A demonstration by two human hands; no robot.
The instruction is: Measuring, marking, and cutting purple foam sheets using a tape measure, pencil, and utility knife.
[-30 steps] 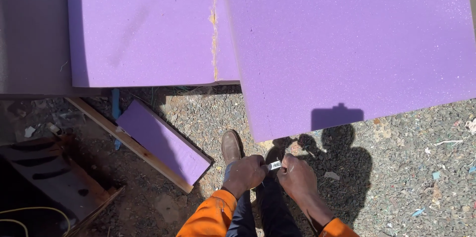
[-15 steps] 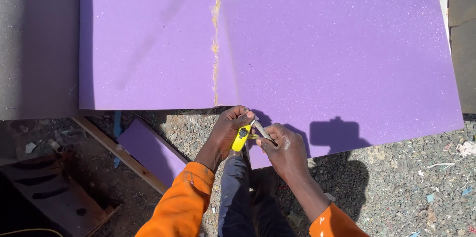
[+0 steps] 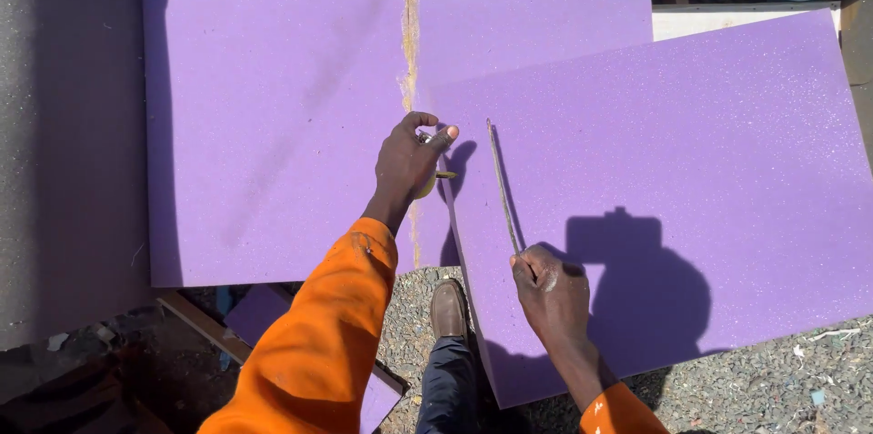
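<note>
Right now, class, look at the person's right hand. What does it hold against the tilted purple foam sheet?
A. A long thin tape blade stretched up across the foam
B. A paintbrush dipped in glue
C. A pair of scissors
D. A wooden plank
A: the right hand pins the near end of a thin tape blade that runs up over the tilted purple foam sheet, while the left hand grips the yellow tape measure case.
</note>
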